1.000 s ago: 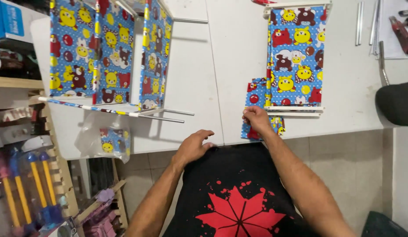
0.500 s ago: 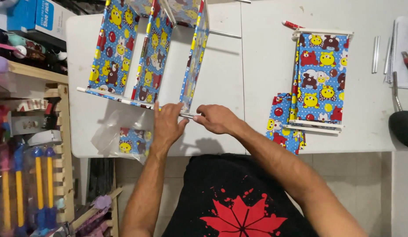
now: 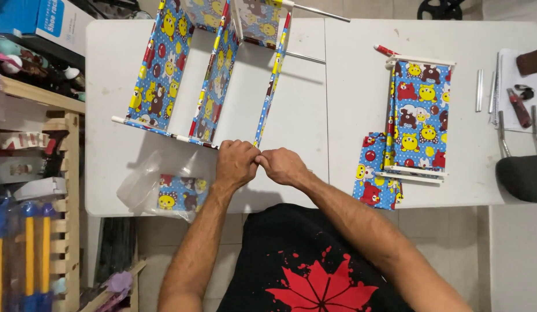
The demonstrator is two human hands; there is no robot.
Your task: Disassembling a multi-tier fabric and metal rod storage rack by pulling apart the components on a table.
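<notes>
A fabric rack (image 3: 210, 69) in blue cartoon-print cloth on thin metal rods stands on the white table (image 3: 337, 86). My left hand (image 3: 235, 164) and my right hand (image 3: 284, 166) meet at its near bottom corner. Both are closed around the end of its front rod (image 3: 164, 133). A stack of matching cloth panels (image 3: 417, 115) with white rods lies to the right, with folded cloth (image 3: 377, 179) under it.
A clear plastic bag (image 3: 164, 188) holding printed cloth lies at the table's near left edge. Loose metal rods (image 3: 479, 89) and a paper sheet with small tools (image 3: 519, 92) lie at the far right. A wooden shelf (image 3: 43, 173) stands left, a dark chair (image 3: 522, 173) right.
My right hand left the folded cloth at the right and joined my left hand at the rack's front rod. The view has shifted so the rack sits more central.
</notes>
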